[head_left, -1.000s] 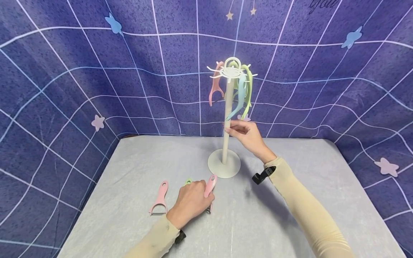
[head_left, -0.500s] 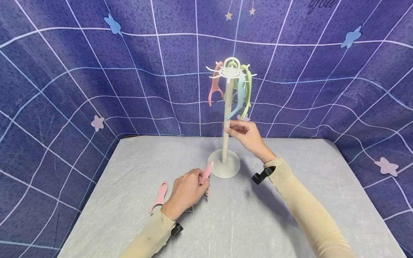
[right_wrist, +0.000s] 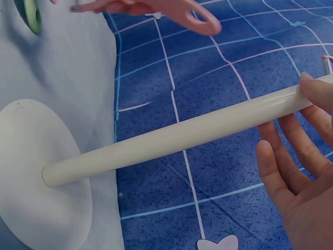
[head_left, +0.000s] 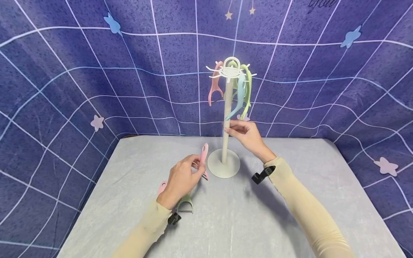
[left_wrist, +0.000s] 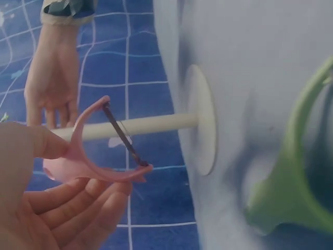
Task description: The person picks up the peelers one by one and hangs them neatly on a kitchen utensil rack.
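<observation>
My left hand (head_left: 181, 176) holds a pink Y-shaped peeler (head_left: 204, 153) between thumb and fingers, handle end up, just left of the white stand's round base (head_left: 218, 170). In the left wrist view, the peeler's forked head (left_wrist: 86, 159) and dark blade point toward the base. My right hand (head_left: 247, 137) pinches the stand's pole (right_wrist: 177, 136) below the hanging peelers. From the hooks hang a pink peeler (head_left: 215, 85), a light blue peeler (head_left: 241, 94) and green peelers (head_left: 249, 87). Under my left wrist lie a green peeler (head_left: 185, 203) and a partly hidden pink peeler (head_left: 162, 186).
A grey cloth covers the table (head_left: 274, 222). Behind it and at both sides hangs a purple-blue curtain (head_left: 155, 86) with a grid and stars. Bare hooks (head_left: 213, 68) jut from the left of the stand's top.
My left hand has lifted the pink peeler and moved it forward beside the base, uncovering the green peeler and covering most of the other pink one. My right hand stays on the pole.
</observation>
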{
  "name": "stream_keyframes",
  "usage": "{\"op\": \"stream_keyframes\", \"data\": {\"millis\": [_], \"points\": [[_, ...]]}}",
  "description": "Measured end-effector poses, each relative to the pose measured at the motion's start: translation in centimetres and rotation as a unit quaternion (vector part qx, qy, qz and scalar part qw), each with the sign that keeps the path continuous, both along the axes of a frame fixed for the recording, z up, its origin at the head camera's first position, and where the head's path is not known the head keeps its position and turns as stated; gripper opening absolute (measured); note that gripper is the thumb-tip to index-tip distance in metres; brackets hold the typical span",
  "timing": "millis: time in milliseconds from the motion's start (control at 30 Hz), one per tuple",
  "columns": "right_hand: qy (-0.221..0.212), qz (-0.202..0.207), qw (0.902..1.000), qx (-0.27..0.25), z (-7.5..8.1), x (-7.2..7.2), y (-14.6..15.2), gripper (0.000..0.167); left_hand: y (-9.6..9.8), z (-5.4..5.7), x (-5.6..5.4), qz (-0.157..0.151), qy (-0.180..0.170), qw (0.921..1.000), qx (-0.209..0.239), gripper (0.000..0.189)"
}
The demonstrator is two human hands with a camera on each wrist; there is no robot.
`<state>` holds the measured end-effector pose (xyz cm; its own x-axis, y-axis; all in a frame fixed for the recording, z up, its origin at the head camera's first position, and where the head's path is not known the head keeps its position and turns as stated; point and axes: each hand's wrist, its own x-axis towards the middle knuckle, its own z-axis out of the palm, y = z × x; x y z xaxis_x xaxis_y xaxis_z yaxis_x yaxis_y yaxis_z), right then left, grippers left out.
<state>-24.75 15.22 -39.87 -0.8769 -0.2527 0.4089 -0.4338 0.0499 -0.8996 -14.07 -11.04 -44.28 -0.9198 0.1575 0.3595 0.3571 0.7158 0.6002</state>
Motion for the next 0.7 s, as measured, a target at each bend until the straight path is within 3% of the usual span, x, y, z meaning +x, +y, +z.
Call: {"op": "stream_keyframes", "data": {"millis": [300, 700], "points": [[0.0, -0.001, 1.0, 0.004, -0.1, -0.1, 0.0, 0.021, -0.3, 1.4, -1.0, -0.03, -0.005, 0.9941, 0.104, 0.024], [-0.001, 0.002, 1.0, 0.002, 0.0, -0.1, 0.0, 0.021, -0.6, 4.2, -2.8, -0.047, 0.032, 0.984, 0.169, 0.029]]}}
